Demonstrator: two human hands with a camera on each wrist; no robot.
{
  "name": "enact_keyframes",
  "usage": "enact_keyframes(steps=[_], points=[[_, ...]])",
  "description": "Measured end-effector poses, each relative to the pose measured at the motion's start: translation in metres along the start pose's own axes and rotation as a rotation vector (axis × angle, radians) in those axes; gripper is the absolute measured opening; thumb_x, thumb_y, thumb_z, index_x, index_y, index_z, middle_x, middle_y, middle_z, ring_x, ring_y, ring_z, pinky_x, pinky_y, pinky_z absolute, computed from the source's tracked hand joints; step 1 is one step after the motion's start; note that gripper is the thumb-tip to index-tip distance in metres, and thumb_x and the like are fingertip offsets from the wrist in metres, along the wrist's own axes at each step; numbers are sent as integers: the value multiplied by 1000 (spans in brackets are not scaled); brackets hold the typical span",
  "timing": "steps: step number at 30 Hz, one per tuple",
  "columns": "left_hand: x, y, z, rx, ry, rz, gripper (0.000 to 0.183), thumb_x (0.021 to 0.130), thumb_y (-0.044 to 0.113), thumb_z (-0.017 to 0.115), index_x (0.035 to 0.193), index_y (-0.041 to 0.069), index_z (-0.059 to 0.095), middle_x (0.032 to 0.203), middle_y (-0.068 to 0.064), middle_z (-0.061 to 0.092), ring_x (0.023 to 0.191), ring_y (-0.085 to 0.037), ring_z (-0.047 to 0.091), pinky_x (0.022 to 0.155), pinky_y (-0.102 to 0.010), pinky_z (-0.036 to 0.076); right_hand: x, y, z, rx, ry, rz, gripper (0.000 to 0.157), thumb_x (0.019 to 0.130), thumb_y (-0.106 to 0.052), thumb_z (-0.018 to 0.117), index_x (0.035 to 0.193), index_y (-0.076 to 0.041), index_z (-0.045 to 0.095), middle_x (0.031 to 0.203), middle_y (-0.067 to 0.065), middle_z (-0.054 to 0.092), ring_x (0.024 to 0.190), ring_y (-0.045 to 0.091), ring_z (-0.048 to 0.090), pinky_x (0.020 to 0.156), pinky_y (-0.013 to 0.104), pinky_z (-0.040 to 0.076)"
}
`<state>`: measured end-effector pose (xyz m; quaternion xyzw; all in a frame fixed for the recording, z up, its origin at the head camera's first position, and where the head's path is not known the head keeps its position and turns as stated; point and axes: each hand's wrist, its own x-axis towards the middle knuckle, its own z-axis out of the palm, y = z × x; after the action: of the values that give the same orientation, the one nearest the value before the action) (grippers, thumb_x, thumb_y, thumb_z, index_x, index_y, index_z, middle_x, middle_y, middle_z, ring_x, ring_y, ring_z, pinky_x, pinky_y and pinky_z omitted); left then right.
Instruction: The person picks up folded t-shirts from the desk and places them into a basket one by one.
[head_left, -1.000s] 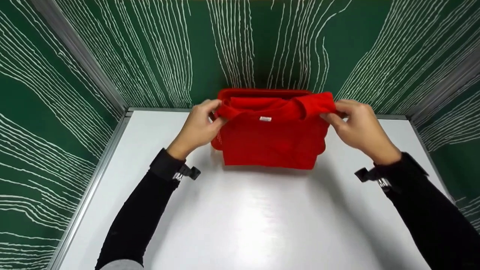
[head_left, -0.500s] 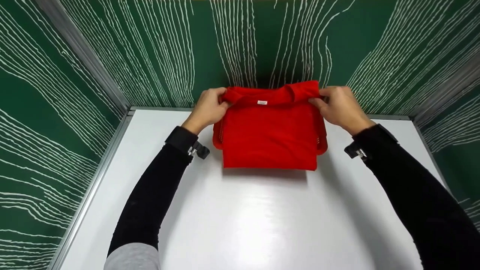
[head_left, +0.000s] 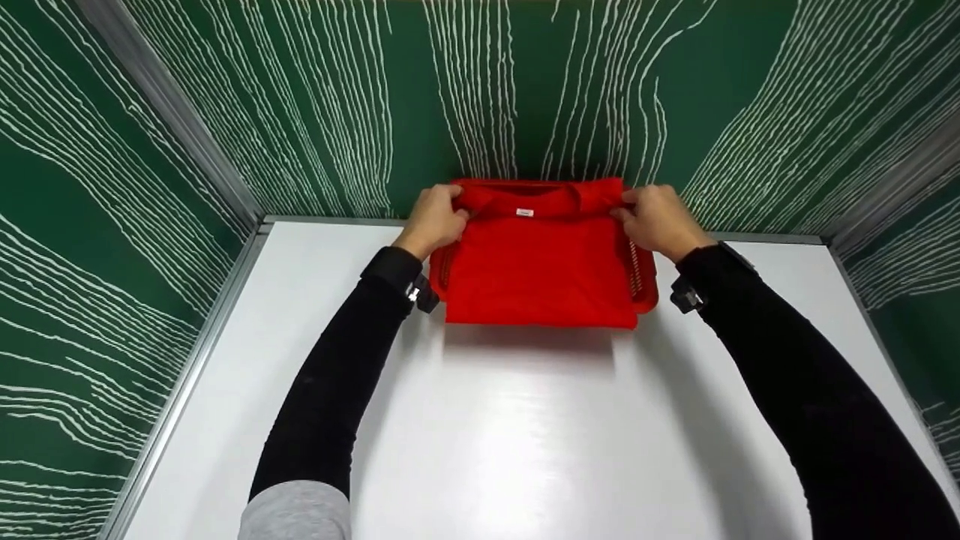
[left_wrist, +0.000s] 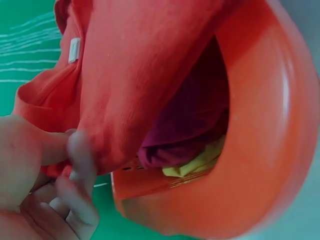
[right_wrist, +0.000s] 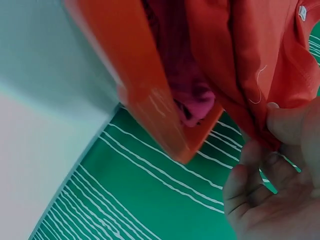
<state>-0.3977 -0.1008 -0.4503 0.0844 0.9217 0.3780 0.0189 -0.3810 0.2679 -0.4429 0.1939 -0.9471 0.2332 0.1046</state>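
Observation:
A folded red shirt [head_left: 540, 270] with a white neck label is held by its two upper corners over a red basket [head_left: 646, 289]. My left hand [head_left: 435, 220] pinches the shirt's left corner between thumb and fingers. At the opposite corner, my right hand [head_left: 660, 219] pinches the cloth the same way. Inside the basket, the left wrist view shows a purple cloth [left_wrist: 187, 120] and a yellow cloth [left_wrist: 200, 160] under the shirt. The lower edge of the shirt hangs past the basket's front rim, and most of the basket is hidden behind it.
The basket stands at the back of a white table [head_left: 510, 435], close to a green wall [head_left: 540, 82] with white wavy lines. Grey metal rails [head_left: 247, 217] run along the table's edges, and similar green panels rise on both sides.
Both hands first carried the shirt slightly up and drew closer together, pulling it straighter. Since then they have come down a little, and the basket's back rim shows again behind the collar.

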Motion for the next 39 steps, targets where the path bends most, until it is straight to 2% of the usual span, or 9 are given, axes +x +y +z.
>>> enact_keyframes(steps=[3,11,19,24,27,30,34,37,39], points=[[3,0,2,-6,-8,-38,54,110,10,57,163,4,53,161,-19,60,107,-27,80,99,-35,61,0,3,5,-18,24,-18,22,101,0,65,78,-2,64,71,11,54,73,34,56,70,47,46],[6,-2,10,-69,-16,-82,55,110,8,56,165,3,49,138,-20,72,67,-13,74,59,-19,52,-1,10,14,-14,37,-4,25,97,3,65,74,-4,59,77,16,60,78,37,60,77,55,50],[7,-3,16,-63,-34,-88,56,111,9,56,167,3,46,141,-20,71,68,-10,72,59,-19,53,-2,11,16,48,8,53,13,101,-1,66,91,3,73,86,19,68,83,36,61,80,50,50],[11,-1,19,-104,-33,-126,56,113,10,56,168,4,44,137,-22,72,65,-12,72,56,-20,55,3,11,15,88,-35,142,21,111,-13,62,111,2,76,97,21,70,88,36,61,81,45,48],[13,-1,22,-129,-6,-147,53,114,12,55,165,4,48,127,-22,75,64,-13,74,56,-20,58,5,11,18,55,-37,168,24,111,-13,59,111,4,76,100,27,72,94,43,65,86,52,52],[12,-2,24,-124,44,-141,47,115,15,55,161,7,53,126,-16,75,65,-12,73,59,-21,59,5,10,21,-5,-22,186,26,107,-8,57,116,7,77,112,33,76,107,53,71,96,62,55],[8,1,24,10,86,-91,39,115,24,56,151,11,61,139,-15,66,107,-25,75,96,-35,61,3,3,22,-33,-8,202,30,103,-4,57,124,8,74,123,35,75,119,57,69,104,66,54],[6,4,25,84,59,-55,31,114,25,58,139,10,69,143,-16,63,133,-35,63,116,-44,51,3,-5,24,-9,-32,166,30,104,-4,59,128,7,72,129,33,73,125,54,67,109,65,52],[6,7,26,88,5,-39,28,114,23,58,134,9,72,140,-14,67,132,-32,63,116,-43,51,4,-10,27,3,-76,105,31,104,-3,59,130,8,72,130,33,72,127,52,66,112,64,51]])
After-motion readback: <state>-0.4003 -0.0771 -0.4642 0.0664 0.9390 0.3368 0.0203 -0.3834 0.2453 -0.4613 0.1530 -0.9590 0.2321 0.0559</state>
